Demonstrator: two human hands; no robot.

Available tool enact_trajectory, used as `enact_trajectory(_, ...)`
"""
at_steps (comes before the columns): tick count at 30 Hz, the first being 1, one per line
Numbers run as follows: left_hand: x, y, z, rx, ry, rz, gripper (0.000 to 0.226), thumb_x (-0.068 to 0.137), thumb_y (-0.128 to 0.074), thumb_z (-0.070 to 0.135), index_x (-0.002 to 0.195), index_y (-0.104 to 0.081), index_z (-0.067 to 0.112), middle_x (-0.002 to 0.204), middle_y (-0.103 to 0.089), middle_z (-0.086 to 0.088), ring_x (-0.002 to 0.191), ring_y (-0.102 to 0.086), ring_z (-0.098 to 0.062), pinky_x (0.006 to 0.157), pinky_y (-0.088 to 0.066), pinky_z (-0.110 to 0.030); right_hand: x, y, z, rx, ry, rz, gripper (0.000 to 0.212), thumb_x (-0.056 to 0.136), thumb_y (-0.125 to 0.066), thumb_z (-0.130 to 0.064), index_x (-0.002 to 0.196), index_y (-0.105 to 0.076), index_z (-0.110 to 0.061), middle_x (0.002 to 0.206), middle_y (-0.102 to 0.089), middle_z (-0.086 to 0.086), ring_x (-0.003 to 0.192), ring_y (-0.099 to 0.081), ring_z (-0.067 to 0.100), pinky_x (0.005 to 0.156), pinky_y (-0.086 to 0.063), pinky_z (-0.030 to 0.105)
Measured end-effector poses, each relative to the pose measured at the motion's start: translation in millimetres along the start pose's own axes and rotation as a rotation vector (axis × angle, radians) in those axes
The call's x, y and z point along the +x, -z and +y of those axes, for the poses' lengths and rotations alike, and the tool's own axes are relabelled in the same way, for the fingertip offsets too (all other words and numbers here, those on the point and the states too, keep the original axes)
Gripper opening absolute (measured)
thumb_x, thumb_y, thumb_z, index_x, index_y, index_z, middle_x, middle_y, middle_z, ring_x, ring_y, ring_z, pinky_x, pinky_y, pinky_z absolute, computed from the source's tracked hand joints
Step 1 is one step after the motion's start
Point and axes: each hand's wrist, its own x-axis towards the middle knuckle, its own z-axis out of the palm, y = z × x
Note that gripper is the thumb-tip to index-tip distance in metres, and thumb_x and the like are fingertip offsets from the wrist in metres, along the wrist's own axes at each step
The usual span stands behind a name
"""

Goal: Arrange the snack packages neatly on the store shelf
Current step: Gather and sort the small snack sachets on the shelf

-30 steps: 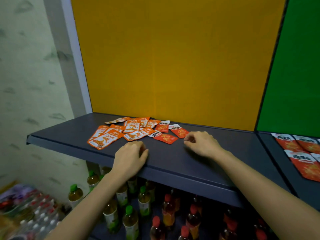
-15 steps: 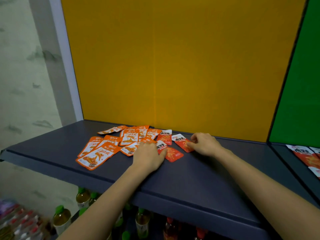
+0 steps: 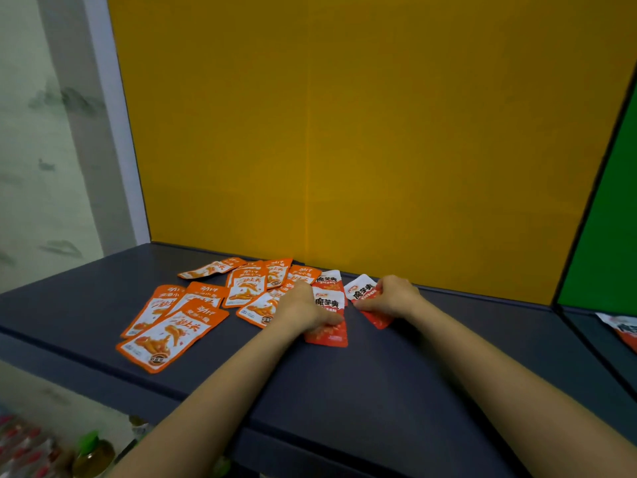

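Several orange snack packages (image 3: 172,334) lie scattered and overlapping on the dark shelf (image 3: 396,381), left of centre. Three red-and-white packages sit to their right. My left hand (image 3: 300,307) grips one red package (image 3: 329,326) by its left edge, thumb on top of it. My right hand (image 3: 391,298) pinches another red package (image 3: 365,293) that lies tilted, its lower tip sticking out below the fingers. A third red package (image 3: 327,281) lies behind, near the yellow back panel.
The yellow back panel (image 3: 379,132) rises straight behind the packages. A green panel (image 3: 606,236) and a neighbouring shelf with a red package (image 3: 624,327) are at the right. Bottles (image 3: 91,453) stand on a lower level at bottom left.
Both hands moved forward from the shelf's front onto the red packages and closed on them. The view shifted closer and upward, so the lower bottles mostly left the frame.
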Motion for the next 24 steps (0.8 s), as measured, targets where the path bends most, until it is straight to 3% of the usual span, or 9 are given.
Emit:
enact_trajectory(2,1,3,0,0.019,-0.016,-0.047,0.066,0.077,-0.073,0.038,0.127,-0.044,0.007,0.128,-0.054,-0.009,0.118,-0.052,-0.025,0.088,-0.043,-0.03,0,3,1,0.015,-0.011,-0.024,0.038,0.077,-0.07,-0.046,0.093,-0.052,-0.016,0.116,-0.063,0.008,0.088,-0.053,0.018,0.07,-0.042,0.029)
enact_trajectory(6,4,-1,1,-0.011,-0.131,0.02,0.049,0.086,-0.063,0.03,0.124,-0.045,0.005,0.127,-0.054,-0.013,0.115,-0.053,-0.028,0.085,-0.042,-0.031,-1,5,7,0.055,-0.028,-0.032,0.033,0.079,-0.068,-0.045,0.078,-0.05,-0.017,0.114,-0.066,0.009,0.09,-0.059,0.019,0.071,-0.044,0.03)
enact_trajectory(11,24,-8,10,-0.165,-0.216,0.125,0.028,0.095,-0.049,0.022,0.113,-0.049,0.0,0.117,-0.06,-0.018,0.106,-0.056,-0.032,0.084,-0.043,-0.038,-12,7,13,0.157,-0.06,0.016,0.042,0.081,-0.069,-0.04,0.108,-0.052,-0.013,0.119,-0.062,0.009,0.107,-0.06,0.024,0.086,-0.048,0.035)
enact_trajectory(14,39,-13,16,-0.123,-0.209,0.198,0.03,0.097,-0.043,0.02,0.115,-0.048,-0.004,0.119,-0.058,-0.022,0.111,-0.053,-0.036,0.085,-0.041,-0.04,-15,6,14,0.165,-0.062,0.05,0.039,0.081,-0.068,-0.04,0.104,-0.051,-0.015,0.122,-0.06,0.01,0.11,-0.058,0.025,0.089,-0.047,0.036)
enact_trajectory(17,52,-21,17,0.023,-0.187,0.241,0.035,0.098,-0.04,0.021,0.121,-0.044,-0.006,0.129,-0.05,-0.024,0.121,-0.044,-0.036,0.096,-0.036,-0.04,-15,3,16,0.177,-0.075,0.072,0.051,0.081,-0.067,-0.043,0.116,-0.05,-0.011,0.124,-0.058,0.009,0.111,-0.056,0.024,0.089,-0.047,0.036)
enact_trajectory(21,60,-31,17,0.209,-0.176,0.207,0.041,0.098,-0.036,0.027,0.126,-0.04,-0.003,0.136,-0.045,-0.021,0.128,-0.036,-0.033,0.104,-0.031,-0.038,-14,2,19,0.17,-0.076,0.083,0.053,0.081,-0.066,-0.044,0.119,-0.048,-0.011,0.125,-0.057,0.008,0.112,-0.055,0.023,0.087,-0.046,0.034)
enact_trajectory(24,60,-33,22,0.22,-0.148,0.157,0.052,0.096,-0.04,0.037,0.131,-0.036,-0.001,0.14,-0.041,-0.02,0.132,-0.031,-0.032,0.106,-0.03,-0.039,-14,3,20,0.187,-0.082,0.091,0.053,0.081,-0.067,-0.043,0.119,-0.049,-0.011,0.125,-0.057,0.008,0.112,-0.055,0.024,0.089,-0.046,0.035)
